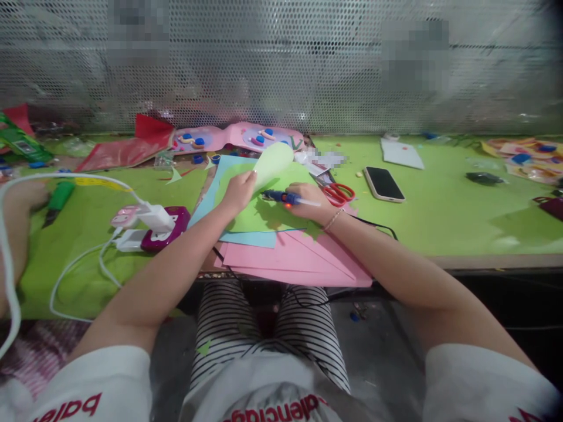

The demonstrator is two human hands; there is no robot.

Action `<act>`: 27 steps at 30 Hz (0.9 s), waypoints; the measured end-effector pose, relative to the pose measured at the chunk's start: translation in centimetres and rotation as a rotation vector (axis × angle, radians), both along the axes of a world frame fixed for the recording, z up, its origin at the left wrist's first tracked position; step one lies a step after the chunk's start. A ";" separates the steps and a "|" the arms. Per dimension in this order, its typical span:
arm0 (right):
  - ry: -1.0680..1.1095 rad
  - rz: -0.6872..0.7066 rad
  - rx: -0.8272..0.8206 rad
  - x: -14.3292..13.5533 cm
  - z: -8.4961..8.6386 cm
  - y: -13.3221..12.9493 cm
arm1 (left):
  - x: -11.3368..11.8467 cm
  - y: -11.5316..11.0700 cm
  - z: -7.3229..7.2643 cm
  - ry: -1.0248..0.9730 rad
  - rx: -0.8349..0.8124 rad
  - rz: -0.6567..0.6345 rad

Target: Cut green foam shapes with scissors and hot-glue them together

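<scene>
My left hand (240,190) pinches the lower end of a pale green paper piece (276,161) with a rounded top, tilted up off the table. My right hand (310,202) is closed around a blue hot glue gun (279,197), which has a small orange light and a clear glue stick poking out at the back. Its nozzle points left, close to my left hand; whether it touches the paper I cannot tell. Beneath both hands lies a green paper sheet (246,221), over light blue paper (255,239) and pink sheets (290,261).
Red-handled scissors (338,194) lie right of my right hand, with a phone (384,184) beyond. A purple power socket (165,231) with white plugs and cables stands left. Another person's arm (17,234) rests at far left near a green utility knife (60,199). Pink decorated pieces (237,138) lie behind.
</scene>
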State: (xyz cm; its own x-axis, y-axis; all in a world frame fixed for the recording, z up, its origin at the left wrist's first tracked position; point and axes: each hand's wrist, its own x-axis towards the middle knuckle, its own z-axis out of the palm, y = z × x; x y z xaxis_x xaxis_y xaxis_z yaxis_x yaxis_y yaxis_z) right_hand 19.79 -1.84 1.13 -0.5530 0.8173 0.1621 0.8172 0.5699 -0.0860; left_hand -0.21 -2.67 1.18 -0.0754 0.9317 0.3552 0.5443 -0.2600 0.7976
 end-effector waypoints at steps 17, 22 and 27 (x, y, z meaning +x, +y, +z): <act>0.060 -0.092 -0.116 -0.4 -0.1 0.0 | -0.4 0.6 -0.4 -0.078 -0.020 0.027; 0.380 -0.119 -0.109 0.3 -0.9 1.3 | -0.5 1.2 -0.6 -0.220 -0.038 0.075; 0.572 -0.163 -0.069 1.5 -1.6 3.4 | -1.1 2.8 -1.9 -0.354 0.050 0.125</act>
